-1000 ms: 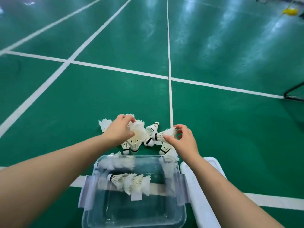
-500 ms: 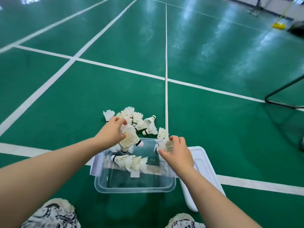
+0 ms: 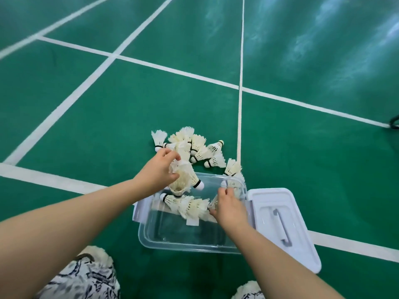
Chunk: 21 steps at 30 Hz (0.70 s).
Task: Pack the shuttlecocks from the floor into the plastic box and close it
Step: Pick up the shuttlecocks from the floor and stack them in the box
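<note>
Lowering both loads into the clear plastic box [image 3: 190,244] is the step I have in hand. My left hand [image 3: 158,174] is closed around a nested clump of shuttlecocks [image 3: 183,178], corks pointing away from the palm, over the box's far left corner. My right hand [image 3: 228,209] is pinched shut on a single shuttlecock [image 3: 212,203], partly hidden under the fingers, just inside the box and touching the row of shuttlecocks [image 3: 187,205] lying there already. Beyond the left knuckles, a loose pile of shuttlecocks [image 3: 194,145] waits on the green court floor [image 3: 86,115]; the white lid [image 3: 280,223] lies flat just outside my right wrist.

To do this well, I judge the grip should stay light (feathers crush easily) and release low, laying each piece beside the row so the skirts nest, not dropping them. I would keep the clump horizontal so nothing stands above the rim, since the lid must seat later.
</note>
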Available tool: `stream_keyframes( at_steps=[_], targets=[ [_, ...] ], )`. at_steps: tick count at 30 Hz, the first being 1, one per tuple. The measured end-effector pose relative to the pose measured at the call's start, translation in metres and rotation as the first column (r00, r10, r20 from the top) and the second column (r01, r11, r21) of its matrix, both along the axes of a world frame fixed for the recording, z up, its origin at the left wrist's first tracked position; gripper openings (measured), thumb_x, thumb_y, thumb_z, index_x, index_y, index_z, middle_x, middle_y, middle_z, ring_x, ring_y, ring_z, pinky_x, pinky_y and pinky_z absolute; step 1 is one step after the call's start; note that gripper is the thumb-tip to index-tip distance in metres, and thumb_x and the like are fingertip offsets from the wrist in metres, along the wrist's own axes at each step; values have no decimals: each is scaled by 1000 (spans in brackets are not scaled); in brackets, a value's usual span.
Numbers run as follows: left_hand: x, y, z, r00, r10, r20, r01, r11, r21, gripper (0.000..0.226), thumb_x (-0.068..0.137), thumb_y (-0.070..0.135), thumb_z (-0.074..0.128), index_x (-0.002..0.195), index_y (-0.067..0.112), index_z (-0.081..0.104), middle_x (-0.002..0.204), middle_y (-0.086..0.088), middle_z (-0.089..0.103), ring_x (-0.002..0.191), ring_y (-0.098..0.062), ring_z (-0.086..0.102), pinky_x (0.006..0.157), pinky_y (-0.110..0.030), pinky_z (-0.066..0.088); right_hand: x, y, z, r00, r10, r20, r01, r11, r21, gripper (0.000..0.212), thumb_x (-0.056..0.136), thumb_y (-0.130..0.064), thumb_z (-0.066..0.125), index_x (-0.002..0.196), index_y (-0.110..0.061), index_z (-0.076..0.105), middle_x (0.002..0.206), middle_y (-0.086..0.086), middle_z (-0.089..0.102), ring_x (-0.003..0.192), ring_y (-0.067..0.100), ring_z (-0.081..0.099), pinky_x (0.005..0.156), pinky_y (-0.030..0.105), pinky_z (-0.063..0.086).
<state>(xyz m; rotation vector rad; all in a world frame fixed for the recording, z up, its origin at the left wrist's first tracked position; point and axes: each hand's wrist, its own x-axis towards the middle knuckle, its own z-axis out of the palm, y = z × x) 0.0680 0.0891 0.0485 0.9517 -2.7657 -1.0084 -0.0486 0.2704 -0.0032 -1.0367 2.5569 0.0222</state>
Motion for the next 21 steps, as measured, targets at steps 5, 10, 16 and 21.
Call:
stream_keyframes(
  at_steps=[5, 10, 16, 21],
  targets=[
    [0, -2, -8, 999, -8, -37, 8, 1000, 12, 38, 83, 23, 64, 118, 17, 50, 129, 1, 43, 69, -16, 52, 76, -25, 40, -5, -5, -13, 975, -171, 141, 179, 983, -47, 59, 84, -32, 67, 130, -10, 38, 128, 12, 45, 112, 32, 53, 92, 39, 44],
    [-3, -4, -11, 999, 2, -48, -1, 1000, 21, 39, 84, 25, 64, 120, 17, 50, 128, 1, 44, 78, -17, 52, 77, -25, 39, -7, -11, -24, 843, -422, 333, 471, 878, -81, 58, 84, -25, 68, 131, -5, 39, 127, 15, 50, 115, 30, 52, 94, 35, 43],
    [-3, -4, -11, 997, 11, -78, -8, 999, 35, 38, 83, 24, 66, 117, 17, 51, 126, 0, 45, 79, -19, 52, 76, -25, 40, 3, -13, -40, 673, -541, 505, 618, 786, 18, 42, 91, -10, 50, 131, -10, 38, 124, 12, 60, 110, 30, 57, 95, 38, 47],
    [-2, -4, -13, 997, 18, -74, -16, 999, 35, 38, 83, 25, 65, 118, 17, 51, 128, -1, 45, 83, -19, 52, 78, -25, 40, 6, -12, -43, 516, -532, 672, 743, 669, -41, 70, 90, -14, 57, 148, -11, 17, 137, 12, 50, 121, 29, 51, 97, 35, 42]
  ],
)
